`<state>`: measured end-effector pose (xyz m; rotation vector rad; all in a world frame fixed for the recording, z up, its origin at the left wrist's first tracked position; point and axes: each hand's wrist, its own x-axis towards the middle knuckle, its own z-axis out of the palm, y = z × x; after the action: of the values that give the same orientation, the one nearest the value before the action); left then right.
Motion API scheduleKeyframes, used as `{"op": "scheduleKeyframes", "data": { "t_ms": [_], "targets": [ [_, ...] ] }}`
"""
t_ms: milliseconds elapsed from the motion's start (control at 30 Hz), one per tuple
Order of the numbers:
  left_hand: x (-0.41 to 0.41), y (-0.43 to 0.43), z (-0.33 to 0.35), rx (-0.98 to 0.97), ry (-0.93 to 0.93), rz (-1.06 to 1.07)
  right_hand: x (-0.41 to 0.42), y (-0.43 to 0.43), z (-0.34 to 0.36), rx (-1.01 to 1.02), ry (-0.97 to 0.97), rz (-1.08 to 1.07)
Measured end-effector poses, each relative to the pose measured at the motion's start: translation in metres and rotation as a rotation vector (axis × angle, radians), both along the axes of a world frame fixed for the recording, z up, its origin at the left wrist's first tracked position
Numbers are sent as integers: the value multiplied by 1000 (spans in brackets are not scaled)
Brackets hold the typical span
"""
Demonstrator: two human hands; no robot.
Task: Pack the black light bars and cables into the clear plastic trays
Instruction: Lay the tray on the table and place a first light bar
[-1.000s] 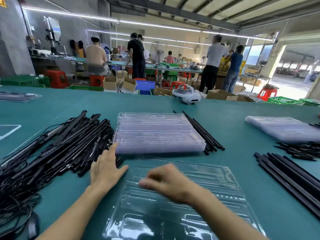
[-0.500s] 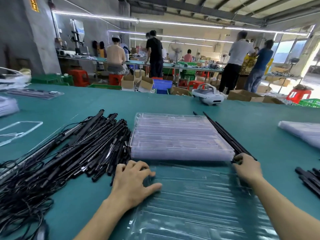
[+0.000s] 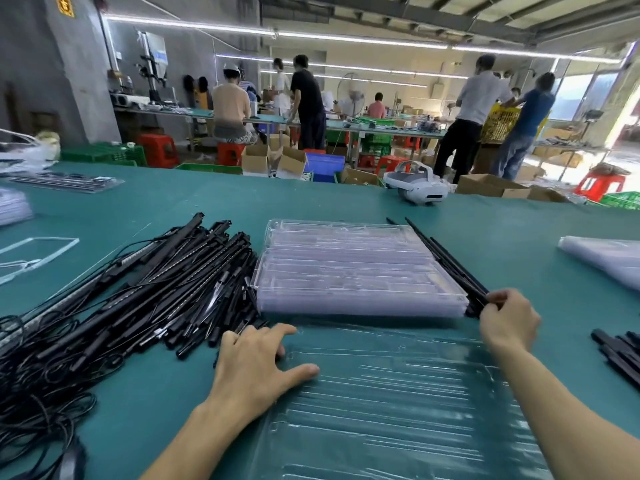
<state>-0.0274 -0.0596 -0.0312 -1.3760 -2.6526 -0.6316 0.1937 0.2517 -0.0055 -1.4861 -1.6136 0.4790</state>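
Note:
A clear plastic tray [image 3: 398, 403] lies flat on the green table right in front of me. My left hand [image 3: 256, 365] rests spread on its left edge, fingers straight. Behind it sits a stack of clear trays [image 3: 353, 271]. Along the stack's right side lie several black light bars [image 3: 450, 261]; my right hand [image 3: 509, 320] pinches their near ends. A big heap of black light bars with cables [image 3: 114, 299] covers the table to the left.
More black bars [image 3: 620, 355] lie at the right edge, with a bagged pile of trays [image 3: 606, 258] behind them. A white headset [image 3: 415, 183] sits at the table's far edge. A clear frame [image 3: 38, 251] lies far left. People work at benches behind.
My right hand has left the front tray and gone right to the bars beside the stack, now pinching them. My left hand has slid onto the tray's left edge. The view shifted left.

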Motion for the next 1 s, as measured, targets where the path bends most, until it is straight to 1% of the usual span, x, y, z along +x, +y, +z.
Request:
{"op": "scheduleKeyframes", "data": {
  "t_ms": [67, 100, 200, 267, 367, 433, 467, 500, 567, 633, 700, 800, 867, 933, 1000],
  "targets": [
    [2, -1, 1, 21, -85, -1, 5, -2, 16, 86, 143, 1],
    [4, -1, 2, 13, -87, 5, 6, -5, 24, 155, 200, 3],
    [6, -3, 1, -40, -33, 35, 8, -21, 53, 485, 270, 47],
    [6, -6, 1, -71, -23, 52, 8, -38, 75, 759, 245, 152],
    [4, -10, 2, -74, -31, 64, 4, -76, 102, 1159, 127, 407],
    [3, -12, 2, -59, -36, 64, -4, -110, 111, 1304, 42, 631],
    [3, -13, 2, -47, -33, 65, -9, -127, 111, 1323, -1, 758],
    [2, -15, 3, -32, -24, 67, -15, -143, 108, 1297, -46, 895],
    [-1, -17, 5, 13, -11, 73, -26, -171, 92, 1163, -150, 1134],
    [-7, -21, 7, 85, -35, 68, -36, -192, 67, 1021, -259, 1259],
    [-11, -24, 10, 138, -60, 30, -45, -208, 43, 875, -327, 1342],
    [-12, -28, 9, 90, -18, -64, -57, -221, 17, 549, -347, 1431],
    [-12, -28, 8, 20, 15, -95, -62, -220, 9, 390, -414, 1465],
    [-13, -27, 7, -29, 17, -89, -58, -212, 5, 364, -552, 1427],
    [-15, -26, 5, -30, 20, -73, -46, -199, 5, 399, -654, 1324]
  ]
}}
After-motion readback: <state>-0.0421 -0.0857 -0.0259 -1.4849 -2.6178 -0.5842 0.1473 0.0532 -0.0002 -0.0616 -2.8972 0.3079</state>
